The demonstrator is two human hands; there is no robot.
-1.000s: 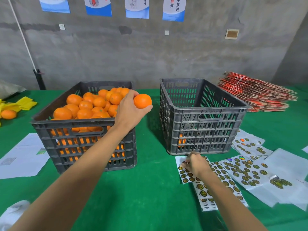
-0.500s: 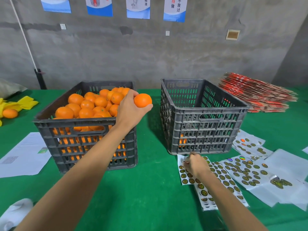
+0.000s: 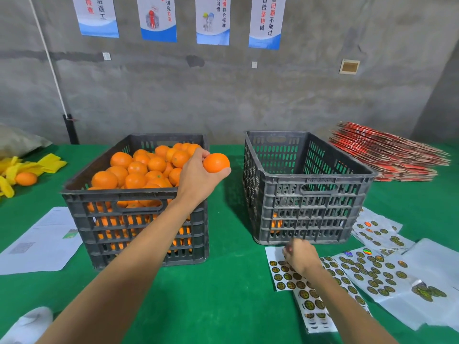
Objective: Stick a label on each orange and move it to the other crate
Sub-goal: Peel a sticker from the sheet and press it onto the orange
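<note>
The left hand grips an orange above the full crate; the right hand pinches at the label sheet right of that crate.

Soft, even light fell from overhead, bright enough to keep colours vivid. The full crate cast a dim shadow rightward on the green table. Holographic stickers glinted. The right hand was slightly motion-blurred. Wide-angle distortion bent the edges, and the far wall looked slightly soft.

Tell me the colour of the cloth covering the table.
Green; the table cloth shows plainly in the head view.
</note>
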